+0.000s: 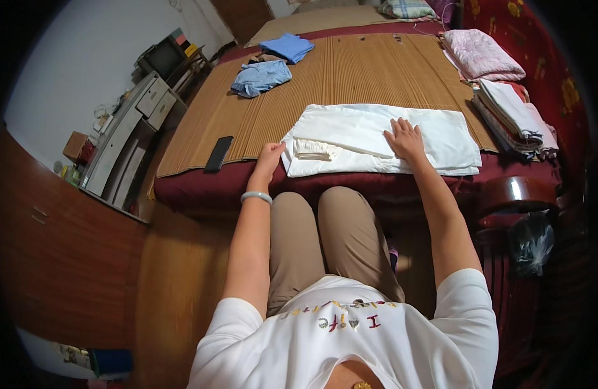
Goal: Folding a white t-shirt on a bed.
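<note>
A white garment [444, 136] lies folded lengthwise on the near edge of the bed, its gathered elastic cuff [313, 148] turned in over the left part. My left hand [269, 160] pinches the garment's left edge between thumb and fingers. Flat on the top layer, right of the middle, rests my right hand [406, 140] with its fingers spread a little. The cloth beneath that palm is hidden.
A bamboo mat [357, 68] covers the bed. On it lie a black smartphone [218, 153], a light blue folded garment [261, 78] and a blue one [287, 47]. Folded white cloths [510, 109] and a pink quilted cover [483, 54] are stacked at the right.
</note>
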Action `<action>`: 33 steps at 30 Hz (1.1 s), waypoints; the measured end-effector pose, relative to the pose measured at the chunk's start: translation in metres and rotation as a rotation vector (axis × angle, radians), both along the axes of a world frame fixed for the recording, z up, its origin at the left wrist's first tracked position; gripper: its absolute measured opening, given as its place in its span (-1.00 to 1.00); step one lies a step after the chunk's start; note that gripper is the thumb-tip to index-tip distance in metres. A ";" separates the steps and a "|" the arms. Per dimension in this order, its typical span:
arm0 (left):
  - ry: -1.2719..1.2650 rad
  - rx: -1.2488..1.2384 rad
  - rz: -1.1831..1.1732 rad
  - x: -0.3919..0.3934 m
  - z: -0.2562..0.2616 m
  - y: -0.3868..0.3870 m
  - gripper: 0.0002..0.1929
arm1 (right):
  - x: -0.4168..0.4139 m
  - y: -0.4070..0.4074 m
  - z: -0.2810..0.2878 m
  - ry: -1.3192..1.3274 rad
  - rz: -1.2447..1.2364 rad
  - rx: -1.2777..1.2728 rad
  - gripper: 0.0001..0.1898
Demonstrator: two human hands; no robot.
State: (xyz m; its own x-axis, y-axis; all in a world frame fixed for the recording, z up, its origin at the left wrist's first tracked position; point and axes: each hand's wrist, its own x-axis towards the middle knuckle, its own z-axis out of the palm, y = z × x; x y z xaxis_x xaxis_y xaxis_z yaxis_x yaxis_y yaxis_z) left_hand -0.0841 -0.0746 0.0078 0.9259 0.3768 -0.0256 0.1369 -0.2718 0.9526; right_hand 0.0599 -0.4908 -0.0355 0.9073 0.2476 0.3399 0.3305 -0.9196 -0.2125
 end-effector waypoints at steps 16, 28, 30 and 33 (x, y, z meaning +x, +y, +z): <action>-0.114 0.338 -0.396 -0.051 -0.022 0.002 -0.73 | 0.001 -0.001 -0.001 0.026 -0.010 0.010 -0.31; -0.264 0.490 -0.262 -0.051 -0.037 -0.007 -0.72 | 0.010 0.023 0.032 -0.142 0.063 0.184 -0.45; -0.256 0.532 -0.235 -0.052 -0.039 -0.008 -0.72 | -0.009 0.052 0.042 -0.258 0.372 0.272 -0.52; -0.260 0.545 -0.222 -0.053 -0.038 -0.010 -0.71 | -0.042 0.109 0.050 -0.184 0.604 0.254 -0.54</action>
State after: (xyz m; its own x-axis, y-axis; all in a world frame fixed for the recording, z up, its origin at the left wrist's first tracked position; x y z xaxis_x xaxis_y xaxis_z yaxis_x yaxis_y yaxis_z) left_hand -0.1371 -0.0845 -0.0307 0.9337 0.0711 0.3510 -0.1949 -0.7215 0.6645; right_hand 0.0177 -0.3815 0.0147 0.5568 0.5848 0.5899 0.8218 -0.4911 -0.2888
